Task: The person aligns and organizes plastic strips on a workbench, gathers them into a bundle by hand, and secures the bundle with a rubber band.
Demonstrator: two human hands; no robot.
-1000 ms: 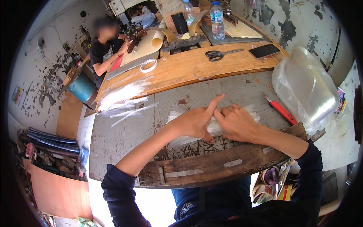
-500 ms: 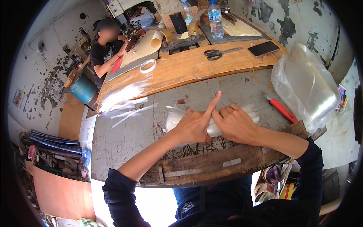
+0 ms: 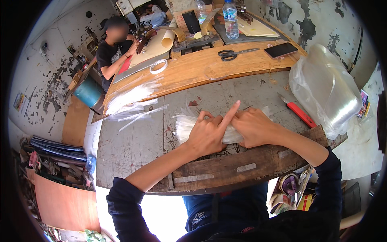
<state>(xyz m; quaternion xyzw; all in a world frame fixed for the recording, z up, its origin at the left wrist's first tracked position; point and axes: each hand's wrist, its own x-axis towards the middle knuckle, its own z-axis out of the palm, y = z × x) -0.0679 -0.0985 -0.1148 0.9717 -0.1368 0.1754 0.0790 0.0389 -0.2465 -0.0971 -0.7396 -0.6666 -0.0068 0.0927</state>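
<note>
Clear strips (image 3: 183,127) have splayed more at their left end. In the head view, they lie bunched on the grey table (image 3: 133,149), left hand (image 3: 207,135) and right hand (image 3: 254,127) clasping them, one left finger extended.

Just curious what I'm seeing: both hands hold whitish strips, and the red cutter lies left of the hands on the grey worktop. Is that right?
Not quite: the left hand and right hand do hold whitish strips, but the head view shows the red cutter lying right of them, not left, on the grey worktop.
</note>
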